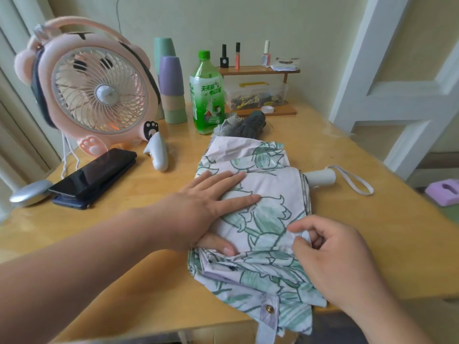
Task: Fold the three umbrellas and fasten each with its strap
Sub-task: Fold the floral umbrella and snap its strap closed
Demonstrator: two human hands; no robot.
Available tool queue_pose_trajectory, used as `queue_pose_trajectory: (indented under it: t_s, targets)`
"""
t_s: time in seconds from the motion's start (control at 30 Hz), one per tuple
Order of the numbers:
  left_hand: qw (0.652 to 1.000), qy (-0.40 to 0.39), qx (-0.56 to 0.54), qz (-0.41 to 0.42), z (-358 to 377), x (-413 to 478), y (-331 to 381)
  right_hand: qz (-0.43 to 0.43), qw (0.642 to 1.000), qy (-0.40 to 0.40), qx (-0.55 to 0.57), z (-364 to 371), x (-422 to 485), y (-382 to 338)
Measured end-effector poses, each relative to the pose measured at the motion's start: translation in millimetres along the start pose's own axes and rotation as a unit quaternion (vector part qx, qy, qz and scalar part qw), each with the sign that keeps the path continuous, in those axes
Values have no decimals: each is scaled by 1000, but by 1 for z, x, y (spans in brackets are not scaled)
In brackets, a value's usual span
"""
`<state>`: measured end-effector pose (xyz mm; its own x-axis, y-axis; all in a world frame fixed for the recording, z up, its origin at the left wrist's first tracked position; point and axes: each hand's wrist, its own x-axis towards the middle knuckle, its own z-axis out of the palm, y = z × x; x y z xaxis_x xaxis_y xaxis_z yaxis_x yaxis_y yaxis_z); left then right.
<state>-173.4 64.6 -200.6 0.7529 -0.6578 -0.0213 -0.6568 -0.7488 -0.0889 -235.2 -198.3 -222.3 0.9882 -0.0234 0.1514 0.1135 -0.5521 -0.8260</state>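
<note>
Fingers (233, 177) of left hand (196, 209) flat, pressing the floral umbrella (270, 192), right hand (342, 264) pinching a pleat — loose folds could spring apart if pressure eases

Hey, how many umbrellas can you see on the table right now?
2. The floral umbrella lies nearest, pressed by the left hand and pinched by the right hand. A dark grey umbrella sits behind it, by the green bottle. A third may be hidden.

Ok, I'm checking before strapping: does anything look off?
Yes: the floral umbrella, pressed by the left hand and pinched by the right hand, lies unevenly bunched, and its snap strap hangs unfastened over the front edge of the table.
</note>
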Motion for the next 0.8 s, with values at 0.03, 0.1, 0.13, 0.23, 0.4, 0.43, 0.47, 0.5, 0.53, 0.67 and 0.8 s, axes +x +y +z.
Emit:
queue_pose_trajectory:
  t_s: [0.03, 0.1, 0.13, 0.23, 0.4, 0.43, 0.47, 0.5, 0.53, 0.67, 0.8]
  targets:
    - [1000, -3, -5, -1, 1, -1, 0, 6, 1000, -11, -18, -1, 0, 0]
    - [1000, -23, -9, -4, 1, 0, 1, 0, 994, -33, -102, -8, 2, 2]
    - [999, -31, -9, -5, 0, 0, 1, -13, 983, -30, -182, -13, 2, -4]
    - [999, -39, -18, -4, -1, 0, 0, -134, 934, 74, -322, -25, 6, -38]
    - [999, -20, 22, 17, 5, -1, -1, -198, 916, -89, -337, 16, 39, -68]
    - [999, -21, 27, 16, 6, -3, -1, -190, 905, -117, -362, 27, 45, -58]
    - [999, -22, 27, 12, 7, -5, 1, -180, 895, -143, -383, 32, 49, -47]
    - [1000, -21, 19, 8, 7, -8, 3, -172, 887, -162, -397, 35, 48, -35]
    - [1000, -16, 3, 6, 7, -11, 5, -169, 880, -168, -410, 35, 44, -24]
    - [988, -4, -155, -26, -4, -21, 8, -195, 877, -100, -428, 32, 20, -4]
    - [970, 186, -113, -107, -31, 13, 24, -198, 878, -110, -422, 32, 5, 1]
